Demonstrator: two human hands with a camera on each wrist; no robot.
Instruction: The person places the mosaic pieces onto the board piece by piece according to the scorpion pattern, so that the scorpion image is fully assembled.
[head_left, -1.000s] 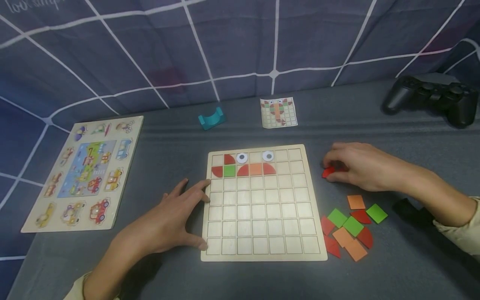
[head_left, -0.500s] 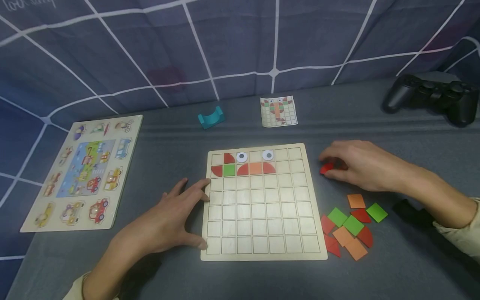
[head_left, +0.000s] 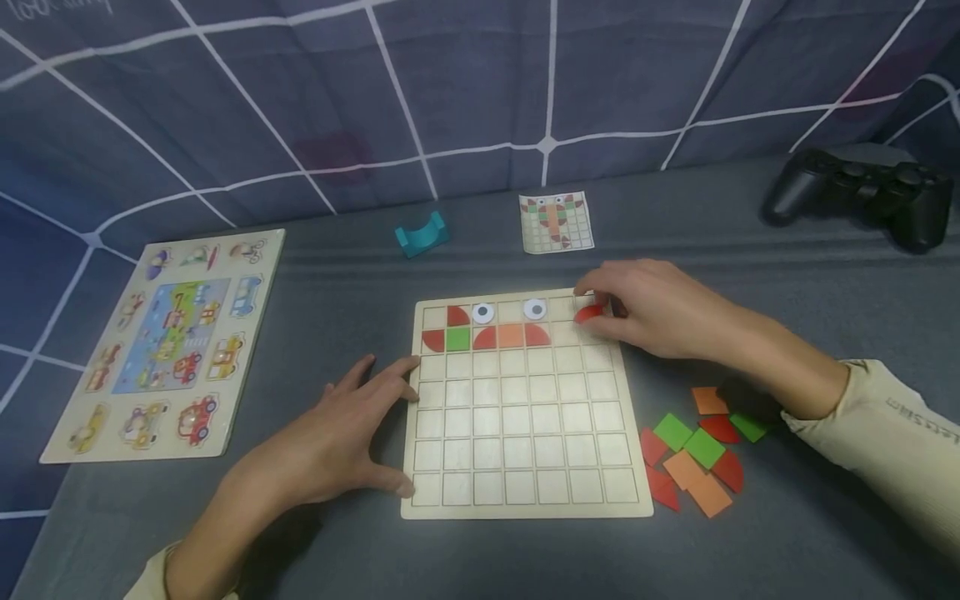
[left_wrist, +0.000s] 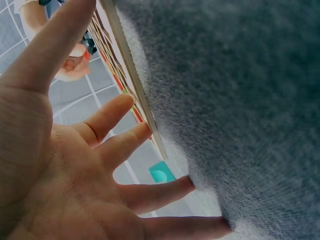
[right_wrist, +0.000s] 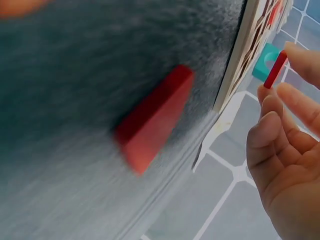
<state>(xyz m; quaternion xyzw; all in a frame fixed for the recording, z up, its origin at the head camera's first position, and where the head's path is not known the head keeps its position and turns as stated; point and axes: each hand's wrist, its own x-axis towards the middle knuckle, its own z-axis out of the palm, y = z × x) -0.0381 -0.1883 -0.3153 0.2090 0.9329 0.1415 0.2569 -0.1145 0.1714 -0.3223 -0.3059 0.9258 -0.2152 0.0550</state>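
Note:
A wooden grid board (head_left: 525,511) lies flat on the grey cloth, with two eye discs, several red quarter-circle tiles, a green square and an orange square set in its upper rows. My right hand (head_left: 660,308) pinches a red tile (head_left: 589,313) with one rounded edge above the board's top right corner; in the right wrist view that red tile (right_wrist: 275,70) stands edge-on between thumb and fingers. My left hand (head_left: 330,442) touches the board's left edge with spread fingertips and thumb; the left wrist view shows the left palm (left_wrist: 75,185) holding nothing.
Loose tiles, such as a green square (head_left: 705,450), lie right of the board. A printed pattern card (head_left: 557,223) and a teal curved block (head_left: 422,235) are behind it. A vehicle puzzle (head_left: 172,350) lies at left, a black game controller (head_left: 858,200) at far right.
My right hand has moved left with the red tile, from the cloth beside the board to over its top right corner. My left hand has stayed in place.

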